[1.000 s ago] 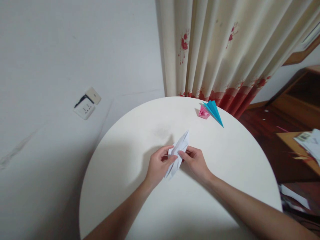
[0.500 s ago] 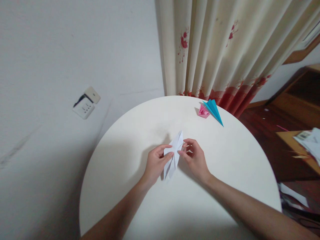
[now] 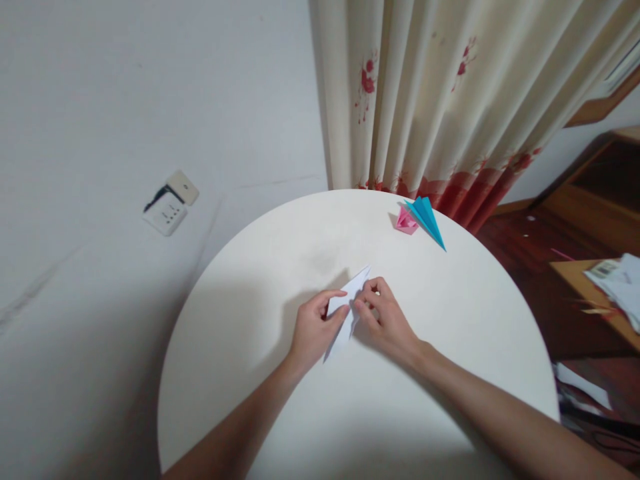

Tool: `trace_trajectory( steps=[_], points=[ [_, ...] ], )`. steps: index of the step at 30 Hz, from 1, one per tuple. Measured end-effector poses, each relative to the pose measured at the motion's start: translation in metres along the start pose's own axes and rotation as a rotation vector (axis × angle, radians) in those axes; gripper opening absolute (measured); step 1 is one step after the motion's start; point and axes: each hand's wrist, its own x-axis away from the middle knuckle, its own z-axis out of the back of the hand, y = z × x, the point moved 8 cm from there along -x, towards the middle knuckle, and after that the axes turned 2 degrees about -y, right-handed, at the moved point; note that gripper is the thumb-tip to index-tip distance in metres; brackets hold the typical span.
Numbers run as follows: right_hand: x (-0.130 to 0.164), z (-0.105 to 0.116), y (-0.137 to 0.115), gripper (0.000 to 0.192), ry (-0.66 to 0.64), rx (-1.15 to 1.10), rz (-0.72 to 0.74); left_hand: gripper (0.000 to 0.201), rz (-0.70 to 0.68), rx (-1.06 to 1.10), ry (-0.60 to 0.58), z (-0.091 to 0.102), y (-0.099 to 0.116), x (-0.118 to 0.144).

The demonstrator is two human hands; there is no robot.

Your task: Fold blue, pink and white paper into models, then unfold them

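We pinch the folded white paper [image 3: 349,308] between both hands over the round table [image 3: 280,267], left hand [image 3: 314,331] steadying its near half while right hand [image 3: 384,319] fingertips press a crease near its tip

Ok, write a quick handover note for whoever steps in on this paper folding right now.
Left hand: pinching the white folded paper on its left side.
Right hand: fingers on the paper's right side, near its upper point.
The paper sits over the round table, already folded into a narrow pointed shape.
Pink paper piece and blue paper piece lie finished at the far edge.
Left: the white piece's remaining folds.
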Motion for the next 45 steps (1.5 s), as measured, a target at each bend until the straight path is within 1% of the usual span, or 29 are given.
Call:
trace_trajectory(
  steps=[3,6,8,9,10,12,13,14,16,19,21,23,25,26,28,29,30,31,33,35,37,39,41,42,43,45],
  points=[
    [0.001,0.001,0.003,0.020,0.027,-0.035,-0.026,0.029,0.004,0.033,0.025,0.003,-0.001,-0.001],
    [0.002,0.003,0.013,0.008,0.103,-0.124,-0.090,0.032,0.023,0.079,0.059,0.008,-0.001,-0.001],
    [0.003,0.001,0.026,0.028,0.145,-0.277,-0.204,0.034,0.029,0.108,0.058,0.009,0.001,-0.001],
    [0.003,-0.003,0.032,0.037,0.132,-0.376,-0.266,0.035,0.027,0.123,0.051,0.009,0.002,-0.001],
    [0.002,-0.009,0.037,0.040,0.097,-0.474,-0.319,0.035,0.022,0.135,0.039,0.008,0.003,-0.001],
    [0.002,-0.021,0.040,0.032,0.001,-0.627,-0.384,0.038,0.010,0.156,0.003,0.004,0.004,0.000],
    [0.001,-0.024,0.039,0.027,-0.024,-0.674,-0.395,0.041,0.005,0.163,-0.017,0.002,0.004,0.000],
    [0.001,-0.025,0.039,0.026,-0.023,-0.705,-0.399,0.044,0.005,0.167,-0.035,-0.001,0.003,0.000],
    [0.002,-0.021,0.038,0.029,0.024,-0.727,-0.398,0.048,0.007,0.164,-0.051,-0.004,0.000,0.000],
    [0.002,-0.014,0.039,0.032,0.091,-0.675,-0.387,0.043,-0.016,0.128,-0.024,-0.002,-0.001,-0.001],
    [0.002,-0.009,0.040,0.033,0.141,-0.607,-0.379,0.037,-0.093,0.024,-0.007,0.001,0.005,-0.001],
    [0.002,-0.004,0.040,0.032,0.194,-0.568,-0.371,0.032,-0.207,-0.145,-0.009,0.002,0.016,0.001],
    [0.002,-0.002,0.037,0.029,0.206,-0.577,-0.352,0.031,-0.290,-0.270,-0.054,-0.003,0.026,0.006],
    [0.002,-0.002,0.034,0.029,0.190,-0.595,-0.329,0.033,-0.304,-0.285,-0.101,-0.007,0.029,0.008],
    [0.002,-0.003,0.023,0.030,0.137,-0.624,-0.251,0.038,-0.300,-0.234,-0.207,-0.016,0.031,0.011],
    [0.002,-0.002,0.017,0.032,0.111,-0.619,-0.205,0.038,-0.284,-0.190,-0.240,-0.019,0.030,0.012],
    [0.002,-0.002,0.012,0.034,0.088,-0.599,-0.162,0.038,-0.257,-0.147,-0.249,-0.019,0.028,0.011],
    [0.003,-0.001,0.008,0.037,0.070,-0.566,-0.127,0.036,-0.216,-0.111,-0.233,-0.018,0.024,0.010],
    [0.003,-0.001,0.003,0.038,0.035,-0.482,-0.079,0.038,-0.101,-0.064,-0.145,-0.009,0.011,0.004],
    [0.003,-0.002,0.001,0.034,0.003,-0.415,-0.051,0.042,0.026,0.000,-0.058,-0.001,-0.004,0.000],
    [0.002,0.001,0.003,0.028,0.029,-0.377,-0.050,0.043,0.132,0.148,-0.030,0.002,-0.016,-0.002],
    [0.001,0.008,0.009,0.027,0.131,-0.376,-0.094,0.042,0.218,0.341,-0.061,-0.003,-0.022,-0.001],
    [0.001,0.011,0.017,0.040,0.204,-0.437,-0.160,0.041,0.281,0.487,-0.122,-0.010,-0.022,0.001],
    [0.000,0.009,0.020,0.046,0.197,-0.488,-0.190,0.040,0.311,0.528,-0.158,-0.014,-0.022,0.003],
    [-0.001,0.004,0.021,0.048,0.158,-0.546,-0.213,0.039,0.342,0.550,-0.189,-0.017,-0.022,0.006],
    [-0.001,-0.007,0.020,0.038,0.051,-0.654,-0.241,0.040,0.392,0.540,-0.231,-0.021,-0.022,0.011]
  ],
)
